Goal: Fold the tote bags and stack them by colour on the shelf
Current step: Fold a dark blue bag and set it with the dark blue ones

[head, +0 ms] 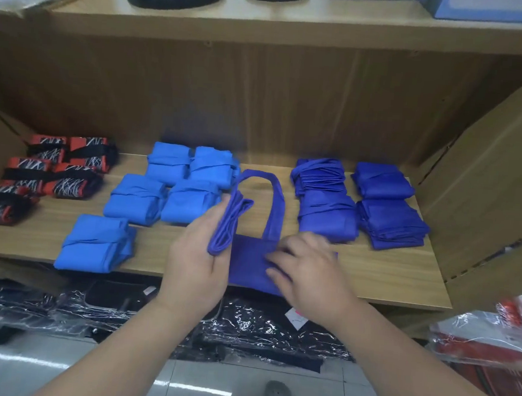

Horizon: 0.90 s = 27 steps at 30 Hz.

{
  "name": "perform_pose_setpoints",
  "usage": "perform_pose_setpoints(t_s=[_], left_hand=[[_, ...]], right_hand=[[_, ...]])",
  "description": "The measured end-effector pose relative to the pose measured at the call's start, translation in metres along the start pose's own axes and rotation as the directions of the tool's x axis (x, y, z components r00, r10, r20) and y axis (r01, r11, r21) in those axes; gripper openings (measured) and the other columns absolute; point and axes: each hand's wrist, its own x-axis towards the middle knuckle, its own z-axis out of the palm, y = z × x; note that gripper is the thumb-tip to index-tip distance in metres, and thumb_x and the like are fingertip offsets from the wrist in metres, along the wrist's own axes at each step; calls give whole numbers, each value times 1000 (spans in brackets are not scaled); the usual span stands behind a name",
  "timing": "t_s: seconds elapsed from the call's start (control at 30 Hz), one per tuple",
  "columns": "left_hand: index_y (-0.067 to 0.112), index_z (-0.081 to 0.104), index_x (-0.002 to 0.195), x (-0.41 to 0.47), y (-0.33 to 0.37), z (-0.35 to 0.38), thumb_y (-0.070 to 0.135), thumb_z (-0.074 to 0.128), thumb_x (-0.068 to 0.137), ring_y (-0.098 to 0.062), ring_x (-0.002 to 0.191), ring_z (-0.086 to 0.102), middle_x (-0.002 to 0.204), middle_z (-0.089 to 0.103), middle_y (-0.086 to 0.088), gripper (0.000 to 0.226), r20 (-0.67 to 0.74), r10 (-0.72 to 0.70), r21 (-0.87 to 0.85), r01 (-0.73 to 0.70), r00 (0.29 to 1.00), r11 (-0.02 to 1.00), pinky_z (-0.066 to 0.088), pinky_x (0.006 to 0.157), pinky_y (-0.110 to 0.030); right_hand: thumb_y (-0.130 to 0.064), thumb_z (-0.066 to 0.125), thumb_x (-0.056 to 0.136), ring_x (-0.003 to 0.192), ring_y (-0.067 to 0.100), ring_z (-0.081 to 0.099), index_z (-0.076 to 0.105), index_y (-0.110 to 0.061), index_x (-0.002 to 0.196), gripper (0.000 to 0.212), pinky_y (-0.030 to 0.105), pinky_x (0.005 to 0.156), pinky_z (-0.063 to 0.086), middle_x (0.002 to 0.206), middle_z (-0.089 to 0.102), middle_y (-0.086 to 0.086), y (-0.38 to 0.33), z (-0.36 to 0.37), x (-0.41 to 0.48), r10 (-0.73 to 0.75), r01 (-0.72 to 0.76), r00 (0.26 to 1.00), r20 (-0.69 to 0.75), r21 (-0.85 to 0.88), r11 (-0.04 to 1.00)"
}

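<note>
The dark blue tote bag (248, 267) lies at the front of the shelf (397, 280), in the gap between the 5 folded light blue bags (190, 206) and the 4 dark blue stacks (326, 220); its near edge reaches the front edge of the board. The left hand (197, 255) grips the gathered handle (227, 226), which is doubled into a narrow band across the palm with the fingers curled behind it. The right hand (308, 268) is blurred, but its fingers seem to lie flat and together on the folded body and press it down. The second handle (275, 196) is not yet folded in and makes a loop toward the back of the shelf. I think the main danger is the thin, springy cloth: if the right hand lifts before the handles are wrapped, the fold can open again. The bag can also slide off the front edge onto the plastic-wrapped goods (120, 307) below, because it sits so close to it. The loose loop can catch on a neighbouring light blue bag and pull it out of place. Finally, the 2 blue colours are close, so the bag could be put on the wrong group.
</note>
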Motion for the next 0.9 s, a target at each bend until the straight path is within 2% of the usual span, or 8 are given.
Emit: perform_pose_setpoints(t_s=[0.07,0.2,0.27,0.4,0.5,0.63,0.73,0.9], left_hand=[[11,56,141,-2,4,11,16,43,93,-6,128,51,139,59,5,51,38,16,74,-18,999,997,32,110,-11],[9,51,146,-10,13,38,7,49,88,-11,133,46,143,54,1,57,110,56,140,-71,992,988,25,112,-9],[8,50,146,-15,16,52,10,47,89,-17,136,45,147,53,-5,57,157,90,183,-119,983,976,29,116,-19],[11,51,144,-27,21,84,23,44,83,-29,136,51,149,53,-8,63,321,58,334,-171,945,927,45,107,-56],[13,54,142,-36,19,105,25,51,76,-29,135,53,147,55,-5,67,407,1,439,-197,913,877,45,106,-59],[12,45,149,-43,12,117,52,39,87,-27,145,40,155,45,-6,74,462,-35,439,-194,886,877,34,113,-62],[9,45,147,-45,8,125,65,35,91,-28,148,34,157,42,-7,80,476,-35,438,-202,879,876,27,118,-59],[9,51,120,-46,0,135,58,41,91,-35,136,49,143,55,-14,58,479,99,478,-355,872,803,41,106,-59]], right_hand=[[-38,62,90,89,26,54,75,-25,90,18,39,80,39,93,60,-5,23,-7,-20,79,-104,979,-186,-126,987],[-34,60,94,101,21,59,76,-20,113,29,37,91,48,110,65,-5,61,-5,-62,108,-90,984,-141,125,988],[-33,56,96,112,16,58,73,-18,122,34,31,99,45,122,64,-5,68,-3,-75,87,-64,991,-99,217,974],[-40,58,95,131,18,51,72,-22,123,36,38,110,42,126,64,-11,72,0,-79,118,-99,991,-55,273,957],[-38,69,91,140,8,45,63,-24,132,43,37,115,39,129,60,-18,69,-5,-78,188,-174,982,-9,339,924],[-26,74,89,128,-7,51,38,-36,149,70,23,108,42,130,64,-16,68,-17,-76,289,-298,953,94,486,822],[-18,64,93,120,-1,57,59,-23,139,47,26,106,45,127,63,-12,71,-21,-72,242,-250,967,81,498,830],[-22,60,93,120,5,55,69,-12,125,35,24,106,42,123,58,-6,69,-22,-66,237,-231,970,54,511,828]])
